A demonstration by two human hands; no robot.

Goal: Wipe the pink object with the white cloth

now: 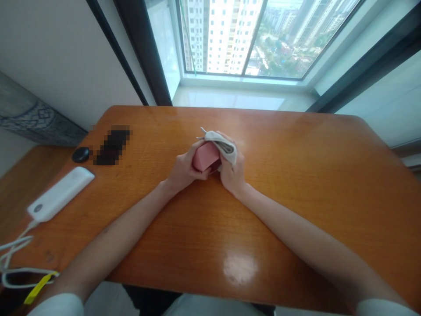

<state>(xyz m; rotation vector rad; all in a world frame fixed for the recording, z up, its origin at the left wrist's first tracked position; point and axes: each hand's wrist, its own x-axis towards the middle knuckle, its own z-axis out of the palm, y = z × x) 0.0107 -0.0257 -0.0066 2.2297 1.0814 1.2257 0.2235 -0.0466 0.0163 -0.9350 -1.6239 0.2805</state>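
Note:
Above the middle of the wooden table, my left hand point(186, 169) is closed around a small pink box point(206, 156), thumb at its upper side and fingers underneath. My right hand point(234, 173) grips a folded pale grey cloth point(221, 144), which lies against the box's upper right side. A loose string or corner of the cloth sticks out at its left end. Both hands are close together, and the box's right part is hidden behind the cloth and fingers.
The wooden table point(312, 184) reaches to a window sill at the back. On its left are a white power strip point(62, 193) with a white cable point(29, 270), a round black object point(80, 154) and a dark pixelated item point(113, 145). A yellow tag point(38, 289) hangs near the cable.

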